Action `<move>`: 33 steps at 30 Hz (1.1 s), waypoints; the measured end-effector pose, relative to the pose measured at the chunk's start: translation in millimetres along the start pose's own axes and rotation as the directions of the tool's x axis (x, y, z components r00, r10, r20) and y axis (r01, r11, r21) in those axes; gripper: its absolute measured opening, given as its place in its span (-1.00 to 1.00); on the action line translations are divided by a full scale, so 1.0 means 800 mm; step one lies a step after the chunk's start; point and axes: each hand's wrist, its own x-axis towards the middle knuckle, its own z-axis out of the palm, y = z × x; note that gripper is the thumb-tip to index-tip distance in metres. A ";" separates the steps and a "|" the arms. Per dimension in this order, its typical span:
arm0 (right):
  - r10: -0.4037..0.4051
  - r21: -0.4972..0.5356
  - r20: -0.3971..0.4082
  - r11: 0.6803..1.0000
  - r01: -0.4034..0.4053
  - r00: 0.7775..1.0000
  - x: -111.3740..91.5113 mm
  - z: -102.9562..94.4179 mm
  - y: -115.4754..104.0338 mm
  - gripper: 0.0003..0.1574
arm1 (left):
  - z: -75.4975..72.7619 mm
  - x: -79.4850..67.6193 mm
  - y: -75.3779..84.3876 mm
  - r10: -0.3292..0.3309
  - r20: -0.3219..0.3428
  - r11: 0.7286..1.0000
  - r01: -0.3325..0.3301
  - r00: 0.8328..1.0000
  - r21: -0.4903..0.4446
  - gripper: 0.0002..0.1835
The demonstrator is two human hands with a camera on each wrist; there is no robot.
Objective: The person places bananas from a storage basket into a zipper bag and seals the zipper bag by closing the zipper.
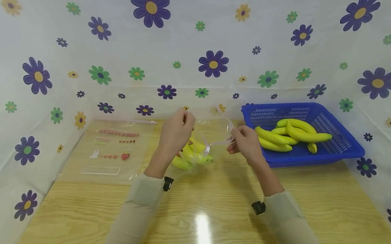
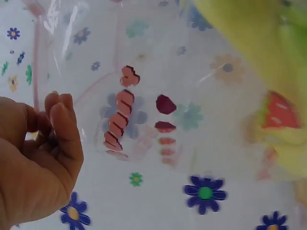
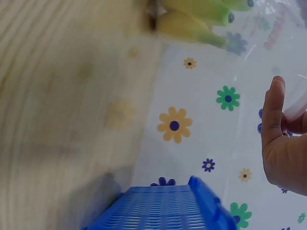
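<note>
A clear plastic zip bag (image 1: 217,127) with pink print stands at the middle of the table, several yellow bananas (image 1: 198,147) inside it. My left hand (image 1: 176,132) pinches the bag's upper left edge, fingers curled in the left wrist view. On the right, my right hand (image 1: 248,143) pinches the pale zip strip (image 1: 220,142) between thumb and fingers. A small whitish slider (image 1: 207,149) sits on the strip between the hands. The bag's mouth gapes between them. Red and pink printed shapes (image 2: 125,101) show on the film in the left wrist view. My left forearm hides part of the bag.
A second clear printed bag (image 1: 100,149) lies flat at the left. To the right, a blue plastic basket (image 1: 344,149) holds several more bananas (image 1: 309,136), close beside my right hand. Behind the wooden table (image 1: 174,219) hangs a white flowered sheet (image 1: 178,38).
</note>
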 end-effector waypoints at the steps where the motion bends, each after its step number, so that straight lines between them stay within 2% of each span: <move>1: -0.012 -0.012 0.008 1.000 0.012 1.000 -0.001 0.001 -0.003 -0.70 | -0.001 0.004 0.006 0.022 0.039 0.999 -0.024 0.999 0.038 -0.71; 3: -0.025 -0.038 0.026 0.999 0.026 0.999 -0.002 0.005 -0.008 -0.70 | 0.001 0.013 0.014 0.037 0.163 0.995 -0.052 0.986 0.090 -0.71; 6: -0.013 -0.074 0.054 0.997 0.017 0.998 -0.003 0.009 -0.012 -0.67 | 0.008 0.022 0.016 0.032 0.357 0.990 -0.079 0.934 0.119 -0.66; 7: 0.001 -0.085 0.063 0.996 0.005 0.998 -0.004 0.009 -0.013 -0.65 | 0.011 0.023 0.013 0.018 0.394 0.993 -0.062 0.919 0.100 -0.65; 8: 0.017 -0.087 0.067 0.996 -0.011 0.998 -0.004 0.010 -0.013 -0.63 | 0.014 0.023 0.006 0.005 0.409 0.997 -0.038 0.912 0.073 -0.63; 10: 0.036 -0.098 0.063 0.995 -0.030 0.997 -0.005 0.010 -0.012 -0.58 | 0.019 0.020 -0.010 -0.032 0.395 0.999 0.036 0.918 -0.003 -0.63; 12: 0.049 -0.103 0.048 0.994 -0.044 0.998 -0.005 0.008 -0.009 -0.56 | 0.024 0.015 -0.027 -0.077 0.350 0.985 0.126 0.934 -0.120 -0.64; 15: 0.064 -0.087 0.032 0.994 -0.061 0.997 -0.005 0.004 -0.003 -0.57 | 0.033 0.007 -0.053 -0.152 0.301 0.918 0.247 0.941 -0.309 -0.66; 18: 0.088 -0.053 0.030 0.995 -0.086 0.996 -0.007 0.000 0.004 -0.57 | 0.038 0.000 -0.069 -0.189 0.246 0.852 0.283 0.951 -0.440 -0.65; 19: 0.090 -0.037 0.027 0.995 -0.089 0.996 -0.007 0.000 0.005 -0.59 | 0.038 -0.002 -0.071 -0.192 0.223 0.838 0.278 0.956 -0.469 -0.65; 21: 0.086 -0.017 0.009 0.996 -0.086 0.996 -0.009 -0.002 0.007 -0.60 | 0.034 -0.005 -0.070 -0.186 0.163 0.835 0.243 0.969 -0.494 -0.65; 25: 0.055 -0.003 -0.055 0.998 -0.055 0.997 -0.010 -0.007 0.008 -0.62 | 0.022 -0.010 -0.056 -0.132 0.067 0.875 0.148 0.989 -0.461 -0.59; 28: 0.038 -0.004 -0.089 0.999 -0.039 0.995 -0.011 -0.010 0.011 -0.61 | 0.018 -0.012 -0.045 -0.094 0.007 0.895 0.088 0.996 -0.437 -0.59; 31: 0.025 0.003 -0.099 1.000 -0.025 0.995 -0.012 -0.011 0.016 -0.65 | 0.019 -0.013 -0.038 -0.052 -0.006 0.893 0.043 0.999 -0.447 -0.61; 33: 0.023 0.015 -0.091 1.000 -0.021 0.996 -0.013 -0.010 0.019 -0.71 | 0.021 -0.012 -0.036 -0.017 0.031 0.891 0.029 0.999 -0.452 -0.62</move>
